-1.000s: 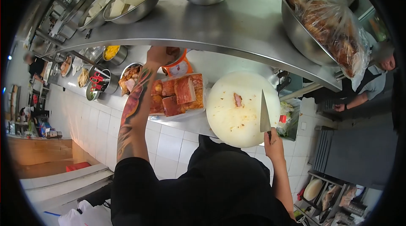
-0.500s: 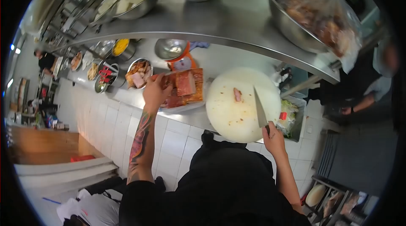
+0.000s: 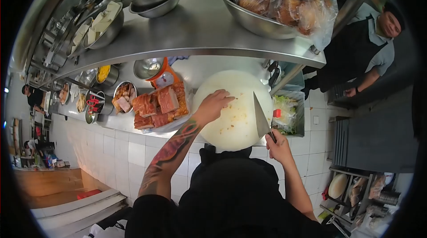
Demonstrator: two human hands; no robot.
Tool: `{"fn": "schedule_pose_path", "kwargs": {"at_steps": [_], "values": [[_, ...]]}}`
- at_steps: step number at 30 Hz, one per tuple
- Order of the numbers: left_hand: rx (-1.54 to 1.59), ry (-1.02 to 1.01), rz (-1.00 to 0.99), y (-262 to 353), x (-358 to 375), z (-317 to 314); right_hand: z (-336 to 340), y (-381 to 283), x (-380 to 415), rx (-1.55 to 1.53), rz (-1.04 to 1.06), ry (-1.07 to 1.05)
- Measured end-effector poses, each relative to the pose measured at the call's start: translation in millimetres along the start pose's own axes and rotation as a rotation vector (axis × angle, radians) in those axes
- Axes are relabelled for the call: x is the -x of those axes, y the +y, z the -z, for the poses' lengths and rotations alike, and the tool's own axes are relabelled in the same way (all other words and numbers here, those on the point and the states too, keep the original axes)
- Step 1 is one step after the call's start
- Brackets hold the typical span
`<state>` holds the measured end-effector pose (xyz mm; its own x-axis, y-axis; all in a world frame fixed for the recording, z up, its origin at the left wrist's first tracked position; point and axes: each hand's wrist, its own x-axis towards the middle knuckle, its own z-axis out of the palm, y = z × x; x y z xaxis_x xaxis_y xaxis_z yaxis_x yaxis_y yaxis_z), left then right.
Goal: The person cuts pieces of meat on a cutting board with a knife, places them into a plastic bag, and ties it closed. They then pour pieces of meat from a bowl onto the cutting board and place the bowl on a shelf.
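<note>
My left hand [image 3: 214, 105] reaches over the left part of the round white cutting board [image 3: 213, 131], its fingers stretched out and partly apart. The palm side and the surface right beneath it are hidden. My right hand [image 3: 279, 146] is closed around the dark handle of a broad kitchen knife [image 3: 261, 120]. The blade points away from me over the board's right side. Brown crumbs [image 3: 238, 115] are scattered across the board. Left of the board, slabs of roast pork belly [image 3: 167, 100] with reddish-brown skin are piled on a plastic-lined tray.
A metal shelf [image 3: 195, 37] overhangs the counter, carrying bowls and a large bowl [image 3: 249, 17] of bagged meat. Behind the pork stand an orange scale [image 3: 165, 77] and a bowl of meat pieces [image 3: 124, 97]. A greens bin [image 3: 289, 113] is at right; a co-worker [image 3: 356, 46] stands beyond.
My left hand has moved right from the pork slabs onto the board, where the small meat piece no longer shows. The knife stays in my right hand. The view has shifted.
</note>
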<state>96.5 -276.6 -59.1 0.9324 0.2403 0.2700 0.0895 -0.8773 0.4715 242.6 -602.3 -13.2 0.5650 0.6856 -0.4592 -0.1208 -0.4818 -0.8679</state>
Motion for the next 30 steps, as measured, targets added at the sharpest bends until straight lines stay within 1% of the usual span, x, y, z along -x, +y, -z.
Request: {"fn": "schedule_pose_path", "kwargs": {"at_steps": [1, 2, 4, 5, 6, 7, 8, 9, 10, 11, 12, 13, 14, 16, 17, 18, 19, 20, 21, 22, 23, 24, 26, 27, 28, 30], "values": [[-0.026, -0.088, -0.011, -8.5, -5.4, -10.1, 0.4, 1.2, 4.1, 0.006, 0.006, 0.001], [-0.033, -0.084, -0.011, -10.2, -9.3, -11.9, 0.0, 2.2, 7.0, 0.011, 0.014, -0.004], [-0.09, -0.233, 0.049, -15.0, -5.4, -8.5, -2.2, 10.8, 13.5, -0.003, 0.035, -0.008], [-0.108, -0.228, 0.078, -16.2, 0.4, -8.5, -2.5, 18.9, 14.6, -0.01, 0.042, 0.014], [-0.105, -0.198, 0.06, -14.3, 5.2, -10.2, -4.9, 24.9, 14.1, -0.016, 0.053, 0.031], [-0.1, -0.166, 0.037, -13.0, 10.5, -11.3, -7.6, 28.9, 15.2, -0.013, 0.066, -0.004], [-0.117, -0.153, 0.062, -9.1, 15.0, -10.0, -7.9, 30.0, 17.9, -0.018, 0.03, 0.01], [-0.022, -0.063, 0.092, -1.8, 16.8, -7.2, -8.1, 29.4, 19.5, -0.021, -0.007, 0.032], [0.078, 0.027, 0.113, 2.3, 18.4, -2.0, -8.9, 29.2, 21.2, -0.012, 0.004, 0.019], [0.144, 0.113, 0.134, 8.7, 19.9, 15.5, -9.6, 28.4, 22.7, -0.014, -0.02, 0.033], [0.143, 0.123, 0.139, 10.8, 23.3, 39.8, -10.6, 24.7, 23.0, -0.016, -0.047, 0.048], [0.009, 0.246, 0.151, 7.0, 30.0, 70.4, -11.4, 16.1, 24.9, 0.047, -0.046, 0.049], [-0.124, 0.366, 0.163, -2.5, 39.9, 99.5, -13.9, 13.9, 22.5, 0.054, -0.047, 0.045], [0.022, 0.538, 0.315, -42.2, 66.9, 158.9, -17.0, 10.3, 17.3, 0.113, 0.004, 0.072], [0.105, 0.648, 0.406, -67.1, 82.6, 182.1, -18.5, -0.1, 14.0, 0.16, -0.037, 0.073], [-0.114, 0.653, 0.422, -122.3, 110.5, 199.9, -20.7, 3.7, 4.6, 0.164, -0.04, 0.071], [-0.138, 0.628, 0.517, -172.6, 135.7, 214.9, -24.4, 13.7, -8.2, 0.373, 0.186, 0.165], [-0.16, 0.598, 0.608, -209.4, 157.4, 228.1, -30.9, 16.8, -15.4, 0.58, 0.413, 0.261], [-0.151, 0.592, 0.602, -232.4, 174.3, 238.7, -44.2, -8.4, -13.0, 0.572, 0.383, 0.268], [-0.212, 0.531, 0.63, -252.3, 185.7, 246.0, -52.0, -11.0, -21.2, 0.575, 0.371, 0.282], [-0.27, 0.468, 0.654, -267.8, 193.5, 251.5, -58.1, -5.4, -32.2, 0.682, 0.5, 0.379], [-0.254, 0.458, 0.641, -279.1, 201.6, 255.5, -62.9, 1.1, -41.7, 0.793, 0.628, 0.476], [-0.401, 0.349, 0.483, -290.4, 213.8, 249.8, -67.9, 13.4, -55.0, 0.847, 0.572, 0.516], [-0.429, 0.395, 0.423, -276.7, 214.7, 252.9, -71.1, 18.3, -59.5, 0.889, 0.534, 0.533], [-0.412, 0.388, 0.41, -262.6, 215.6, 253.4, -74.6, 21.1, -60.1, 0.898, 0.516, 0.547], [-0.175, 0.617, 0.437, -237.1, 226.3, 245.4, -82.0, 23.0, -58.9, 0.97, 0.525, 0.599]]}}
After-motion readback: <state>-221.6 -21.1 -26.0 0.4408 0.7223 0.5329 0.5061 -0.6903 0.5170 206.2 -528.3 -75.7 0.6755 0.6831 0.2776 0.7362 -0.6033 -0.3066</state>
